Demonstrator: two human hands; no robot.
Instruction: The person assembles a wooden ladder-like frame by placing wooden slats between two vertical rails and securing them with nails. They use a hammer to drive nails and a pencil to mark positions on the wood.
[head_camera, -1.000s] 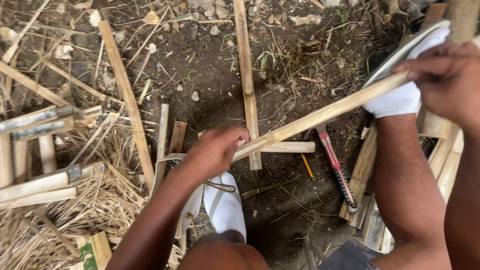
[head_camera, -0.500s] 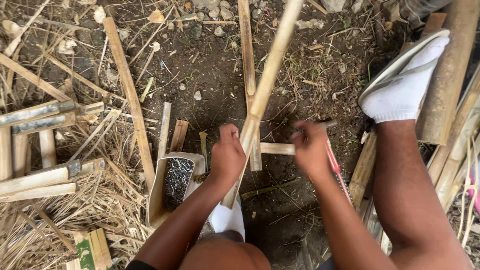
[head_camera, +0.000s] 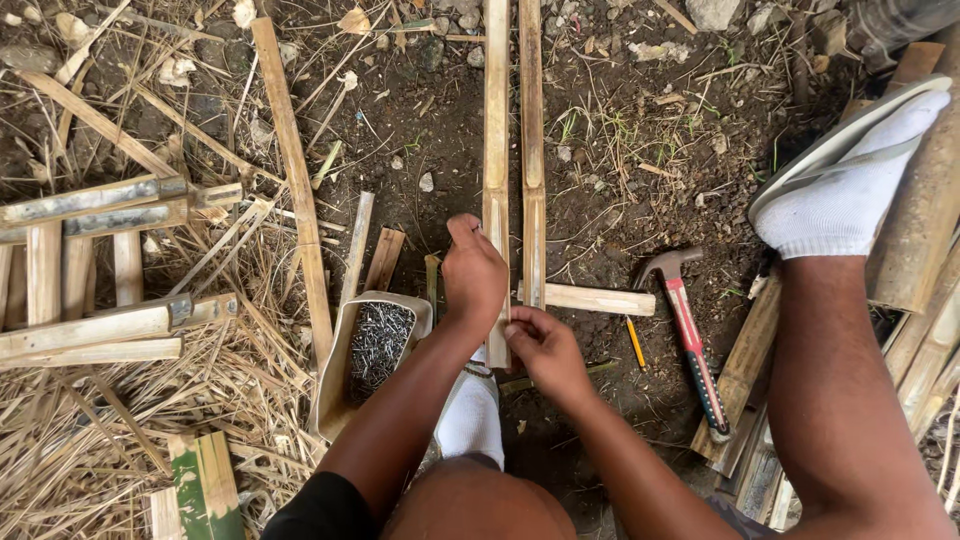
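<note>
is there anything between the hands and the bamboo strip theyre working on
Nothing visible. The left hand already grips the near end of the bamboo strip, and the right hand pinches at that same end just below it.

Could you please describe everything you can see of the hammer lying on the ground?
The hammer is a claw hammer with a dark, worn metal head and a red handle ending in a black grip. It lies flat on bare soil, head toward the top, handle slanting down to the right onto bamboo slats. A yellow pencil lies just beside it. Neither hand touches it.
</note>
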